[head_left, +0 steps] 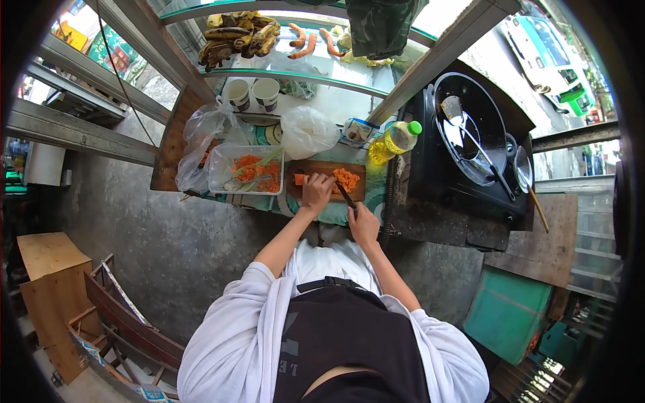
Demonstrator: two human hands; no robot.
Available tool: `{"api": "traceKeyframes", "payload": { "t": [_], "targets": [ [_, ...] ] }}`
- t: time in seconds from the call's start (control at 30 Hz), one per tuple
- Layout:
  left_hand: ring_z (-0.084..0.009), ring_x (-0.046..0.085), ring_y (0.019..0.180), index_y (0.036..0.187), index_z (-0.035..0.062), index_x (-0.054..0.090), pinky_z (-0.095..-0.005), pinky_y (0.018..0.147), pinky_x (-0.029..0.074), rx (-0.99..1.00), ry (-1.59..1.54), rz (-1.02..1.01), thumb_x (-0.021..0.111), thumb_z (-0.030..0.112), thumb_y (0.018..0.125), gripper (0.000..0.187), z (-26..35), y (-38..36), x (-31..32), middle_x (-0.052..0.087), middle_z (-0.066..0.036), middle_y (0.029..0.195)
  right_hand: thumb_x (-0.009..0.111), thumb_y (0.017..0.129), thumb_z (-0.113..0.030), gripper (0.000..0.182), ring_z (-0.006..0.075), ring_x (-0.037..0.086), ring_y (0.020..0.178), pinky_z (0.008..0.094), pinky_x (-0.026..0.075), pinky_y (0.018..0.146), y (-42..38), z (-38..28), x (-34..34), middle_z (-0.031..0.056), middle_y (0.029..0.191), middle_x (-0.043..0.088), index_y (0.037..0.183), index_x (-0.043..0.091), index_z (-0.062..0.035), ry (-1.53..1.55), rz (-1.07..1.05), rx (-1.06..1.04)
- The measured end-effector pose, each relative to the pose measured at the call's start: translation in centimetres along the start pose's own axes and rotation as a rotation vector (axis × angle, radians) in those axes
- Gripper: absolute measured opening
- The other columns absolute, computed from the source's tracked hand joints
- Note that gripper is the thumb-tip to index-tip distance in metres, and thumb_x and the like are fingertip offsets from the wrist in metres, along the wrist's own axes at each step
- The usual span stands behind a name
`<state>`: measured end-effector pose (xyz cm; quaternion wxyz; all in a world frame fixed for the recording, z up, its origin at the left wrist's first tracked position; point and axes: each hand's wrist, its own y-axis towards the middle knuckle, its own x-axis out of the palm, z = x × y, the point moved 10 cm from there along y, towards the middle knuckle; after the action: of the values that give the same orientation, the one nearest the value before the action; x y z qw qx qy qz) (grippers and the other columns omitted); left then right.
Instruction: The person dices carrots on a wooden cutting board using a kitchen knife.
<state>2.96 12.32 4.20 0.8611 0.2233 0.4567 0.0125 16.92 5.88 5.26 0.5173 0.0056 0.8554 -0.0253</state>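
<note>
Black shirt [349,342] is filling the near side; beyond, right hand [363,223] is gripping a knife [345,195], left hand [318,191] is apparently holding carrot [299,179] on the left of the board [308,166]; curled fingertips would be staying safer.

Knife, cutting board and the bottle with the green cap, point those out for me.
Knife [345,195]: head view, on the blade.
Cutting board [319,166]: head view, on bare wood.
Bottle [395,143]: head view, on its body.

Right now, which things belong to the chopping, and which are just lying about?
In the job:
knife, in the right hand
board
orange pieces
tub of orange bits, probably

Seemingly just lying about:
bananas
cups
bottle
wok
</note>
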Motion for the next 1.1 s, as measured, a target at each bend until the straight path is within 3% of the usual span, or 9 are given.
{"api": "traceKeyframes", "payload": {
  "t": [0.17, 0.37, 0.43, 0.67, 0.83, 1.0, 1.1],
  "targets": [
    [-0.0180, 0.053, 0.075, 0.085, 0.0121, 0.065, -0.0349, 0.069, 0.034, -0.033, -0.033, 0.033, 0.065, 0.023, 0.074, 0.016, -0.4, 0.6, -0.6, 0.057, 0.000, 0.073, 0.052, 0.086, -0.028, 0.024, 0.0327, 0.060, 0.069, 0.0415, 0.046, 0.058, -1.0, 0.8, -0.6, 0.0136, 0.080, 0.063, 0.088, 0.057, -0.0041, 0.031, -0.024, 0.068],
    [-0.0181, 0.052, 0.078, 0.085, 0.0112, 0.064, -0.0349, 0.069, 0.034, 0.093, -0.138, 0.007, 0.064, 0.026, 0.077, 0.017, 2.6, 0.7, -1.1, 0.056, -0.001, 0.078, 0.052, 0.086, -0.028, 0.024, 0.0320, 0.061, 0.069, 0.0414, 0.047, 0.058, -0.6, -0.4, -0.2, 0.0130, 0.080, 0.064, 0.089, 0.058, -0.0046, 0.051, -0.026, 0.039],
    [-0.0184, 0.051, 0.077, 0.085, 0.0109, 0.064, -0.0348, 0.069, 0.034, -0.028, -0.093, 0.016, 0.064, 0.029, 0.077, 0.020, 0.9, 0.5, 0.0, 0.055, -0.001, 0.078, 0.052, 0.086, -0.028, 0.024, 0.0319, 0.061, 0.068, 0.0413, 0.047, 0.058, -0.5, -0.6, -0.2, 0.0129, 0.080, 0.064, 0.089, 0.058, -0.0047, 0.042, -0.035, 0.032],
    [-0.0189, 0.050, 0.078, 0.086, 0.0098, 0.065, -0.0352, 0.069, 0.034, -0.057, -0.074, 0.030, 0.064, 0.033, 0.077, 0.025, -0.8, 0.9, 0.0, 0.052, -0.001, 0.075, 0.053, 0.086, -0.028, 0.024, 0.0321, 0.061, 0.067, 0.0410, 0.047, 0.057, -1.0, -0.6, -0.9, 0.0130, 0.080, 0.064, 0.090, 0.059, -0.0052, 0.043, -0.028, 0.053],
    [-0.0183, 0.050, 0.080, 0.089, 0.0125, 0.065, -0.0350, 0.069, 0.034, 0.079, -0.119, -0.005, 0.066, 0.034, 0.074, 0.026, 1.5, 1.2, -0.7, 0.053, 0.000, 0.079, 0.053, 0.085, -0.028, 0.025, 0.0330, 0.060, 0.068, 0.0411, 0.046, 0.057, -0.3, -0.4, -0.9, 0.0142, 0.079, 0.063, 0.090, 0.059, -0.0046, 0.087, -0.039, 0.061],
    [-0.0181, 0.049, 0.081, 0.091, 0.0123, 0.065, -0.0352, 0.071, 0.033, 0.032, -0.047, 0.018, 0.066, 0.033, 0.074, 0.027, 0.0, 1.6, 0.1, 0.052, 0.000, 0.081, 0.054, 0.085, -0.029, 0.026, 0.0329, 0.060, 0.066, 0.0404, 0.046, 0.057, 0.0, -0.6, -1.6, 0.0140, 0.075, 0.063, 0.090, 0.060, -0.0040, 0.105, -0.017, 0.038],
    [-0.0181, 0.049, 0.081, 0.091, 0.0123, 0.065, -0.0354, 0.071, 0.033, 0.071, -0.046, 0.030, 0.066, 0.031, 0.074, 0.025, 0.4, 1.9, -0.4, 0.052, 0.000, 0.081, 0.052, 0.085, -0.028, 0.023, 0.0345, 0.060, 0.071, 0.0433, 0.046, 0.061, -0.3, -0.1, -1.9, 0.0136, 0.081, 0.063, 0.089, 0.060, -0.0062, 0.114, -0.102, 0.122]
  ]
}}
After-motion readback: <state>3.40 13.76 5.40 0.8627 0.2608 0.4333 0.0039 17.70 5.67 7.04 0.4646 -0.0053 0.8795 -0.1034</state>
